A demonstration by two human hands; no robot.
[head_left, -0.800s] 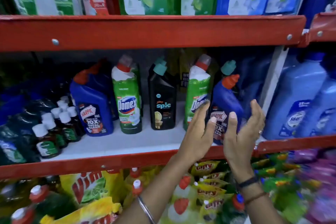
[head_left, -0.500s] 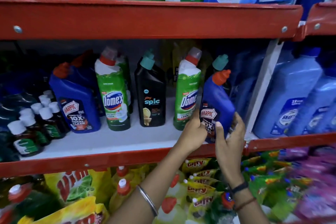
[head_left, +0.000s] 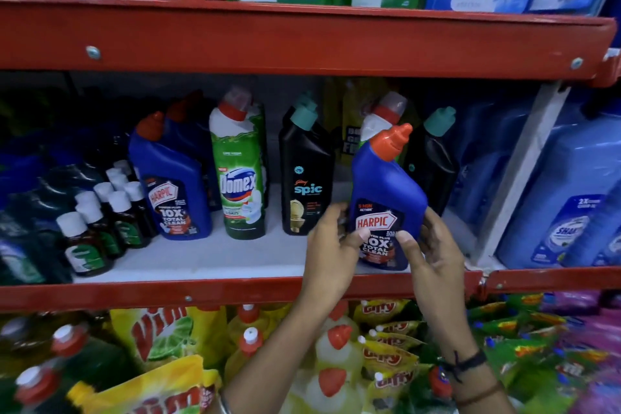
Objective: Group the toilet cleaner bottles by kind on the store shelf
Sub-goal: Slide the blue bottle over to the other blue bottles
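A blue Harpic bottle (head_left: 386, 191) with an orange cap is held at the front of the middle shelf (head_left: 208, 255), tilted left. My left hand (head_left: 331, 250) grips its lower left side and my right hand (head_left: 433, 255) its lower right. Behind it a green Domex bottle (head_left: 383, 114) is mostly hidden, with a black Spic bottle (head_left: 433, 158) to its right. Further left stand another black Spic bottle (head_left: 307, 171), a green Domex bottle (head_left: 240, 168) and another blue Harpic bottle (head_left: 171, 185), with more blue bottles behind it.
Small dark bottles with white caps (head_left: 100, 225) crowd the shelf's left end. A white upright (head_left: 517, 178) divides off large blue bottles (head_left: 571, 198) at right. Red shelf rails (head_left: 302, 40) run above and below. Refill pouches sit above; yellow dishwash bottles and packs (head_left: 336, 356) below.
Both hands closed on the blue Harpic bottle at right and drew it forward and left, in front of the green Domex bottle. The view has shifted right.
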